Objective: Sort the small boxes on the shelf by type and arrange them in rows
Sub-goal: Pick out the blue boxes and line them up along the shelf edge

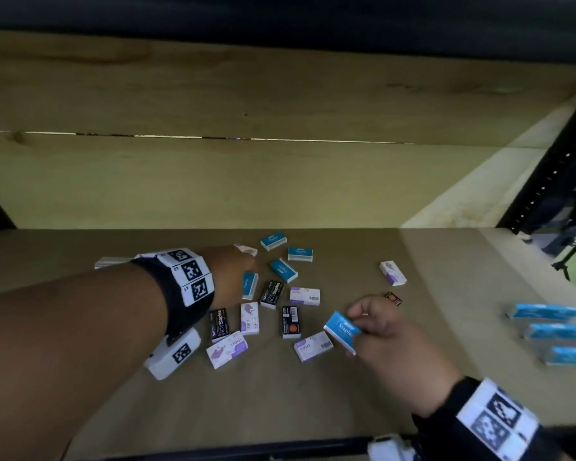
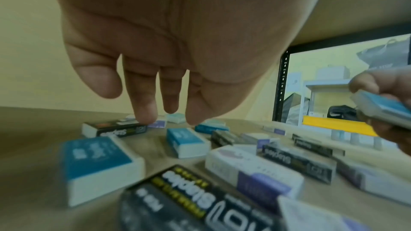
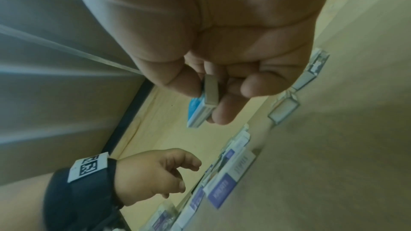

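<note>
Small staple boxes lie scattered mid-shelf [image 1: 413, 387]: blue ones [image 1: 283, 270], black ones [image 1: 272, 293] and white-and-purple ones [image 1: 304, 296]. My right hand [image 1: 363, 322] hovers above the shelf and pinches a blue box [image 1: 341, 331] between thumb and fingers; the right wrist view shows the blue box [image 3: 200, 111] edge-on in that hand [image 3: 209, 101]. My left hand [image 1: 246, 271] reaches over the pile's left side, fingers [image 2: 144, 111] hanging straight down above the boxes and holding nothing. Three blue boxes [image 1: 559, 331] stand in a row at the right.
A wooden back panel [image 1: 280, 181] closes the shelf behind the pile. A black perforated upright [image 1: 546, 181] stands at the right, and a dark rail [image 1: 246, 452] runs along the front edge. One purple box [image 1: 393, 272] and a small black box [image 1: 394, 298] lie apart.
</note>
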